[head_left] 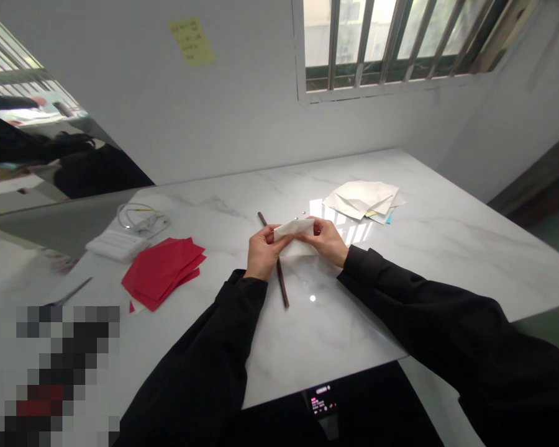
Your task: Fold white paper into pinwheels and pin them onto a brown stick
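Note:
Between my two hands is a cream-white sheet of paper, its upper part folded over and its lower edge close above the table. The fingers of my left hand pinch its left end. At the right end, my right hand grips it between thumb and fingers. A thin dark brown stick lies on the table, passing beneath the paper and my left hand. Just beyond the paper sit tiny shiny bits, too small to name.
Red paper sheets are stacked at left, near a white box, a coiled white cable and scissors. Cream sheets lie at back right. A dark screen is at the front edge of the marbled table.

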Motion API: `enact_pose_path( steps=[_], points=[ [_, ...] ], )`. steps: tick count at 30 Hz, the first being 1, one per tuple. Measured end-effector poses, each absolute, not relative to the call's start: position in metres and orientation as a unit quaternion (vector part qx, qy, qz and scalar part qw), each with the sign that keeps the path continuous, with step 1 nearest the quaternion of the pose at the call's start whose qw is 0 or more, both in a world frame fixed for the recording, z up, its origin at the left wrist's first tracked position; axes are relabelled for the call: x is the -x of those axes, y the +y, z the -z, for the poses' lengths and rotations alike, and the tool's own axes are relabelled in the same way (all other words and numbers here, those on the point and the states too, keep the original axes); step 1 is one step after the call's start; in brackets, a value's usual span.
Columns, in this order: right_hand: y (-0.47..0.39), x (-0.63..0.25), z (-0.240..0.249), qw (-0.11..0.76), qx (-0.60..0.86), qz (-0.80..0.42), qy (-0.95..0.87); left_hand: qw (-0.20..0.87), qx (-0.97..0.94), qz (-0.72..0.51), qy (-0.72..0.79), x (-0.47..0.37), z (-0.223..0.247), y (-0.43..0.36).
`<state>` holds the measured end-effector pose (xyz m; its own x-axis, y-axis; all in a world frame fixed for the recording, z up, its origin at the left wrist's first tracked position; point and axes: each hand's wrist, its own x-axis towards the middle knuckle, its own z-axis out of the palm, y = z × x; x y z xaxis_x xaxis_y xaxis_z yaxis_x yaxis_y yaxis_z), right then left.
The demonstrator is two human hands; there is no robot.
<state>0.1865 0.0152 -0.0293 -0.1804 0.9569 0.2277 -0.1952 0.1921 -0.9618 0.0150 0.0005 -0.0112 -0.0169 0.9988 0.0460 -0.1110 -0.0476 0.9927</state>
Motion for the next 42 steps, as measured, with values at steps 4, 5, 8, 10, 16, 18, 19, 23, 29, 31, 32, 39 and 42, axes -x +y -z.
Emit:
enact_pose_path(
  steps=[4,5,8,10,16,18,19,23,29,31,32,39,42],
  points=[
    [0.015,-0.187,0.028,0.536,0.353,-0.520,-0.564,0.508,-0.481,-0.536,0.473,-0.014,0.013,0.001],
    [0.015,-0.187,0.028,0.536,0.354,-0.516,-0.567,0.507,-0.481,-0.535,0.474,-0.014,0.013,0.001],
    [0.015,-0.187,0.028,0.535,0.356,-0.505,-0.576,0.506,-0.479,-0.540,0.473,-0.014,0.014,0.002],
    [0.015,-0.187,0.028,0.534,0.359,-0.499,-0.581,0.505,-0.479,-0.541,0.473,-0.014,0.014,0.002],
    [0.013,-0.185,0.027,0.533,0.356,-0.514,-0.571,0.494,-0.497,-0.528,0.480,-0.014,0.011,0.000],
    [0.013,-0.186,0.027,0.534,0.356,-0.526,-0.558,0.491,-0.506,-0.524,0.479,-0.013,0.010,0.001],
    [0.013,-0.186,0.027,0.536,0.358,-0.531,-0.551,0.489,-0.509,-0.524,0.477,-0.012,0.011,0.001],
    [0.015,-0.188,0.027,0.544,0.372,-0.545,-0.518,0.492,-0.503,-0.535,0.467,-0.009,0.012,0.004],
    [0.016,-0.190,0.025,0.519,0.350,-0.633,-0.455,0.523,-0.478,-0.541,0.453,-0.006,0.014,0.007],
    [0.014,-0.191,0.023,0.511,0.342,-0.655,-0.440,0.532,-0.470,-0.540,0.451,-0.006,0.014,0.007],
    [0.014,-0.191,0.021,0.508,0.338,-0.662,-0.435,0.537,-0.467,-0.540,0.450,-0.006,0.015,0.008],
    [0.011,-0.190,0.020,0.494,0.328,-0.682,-0.428,0.538,-0.471,-0.535,0.450,-0.005,0.017,0.009],
    [0.013,-0.190,0.023,0.490,0.333,-0.679,-0.433,0.537,-0.477,-0.530,0.450,-0.004,0.017,0.009]
  ],
)
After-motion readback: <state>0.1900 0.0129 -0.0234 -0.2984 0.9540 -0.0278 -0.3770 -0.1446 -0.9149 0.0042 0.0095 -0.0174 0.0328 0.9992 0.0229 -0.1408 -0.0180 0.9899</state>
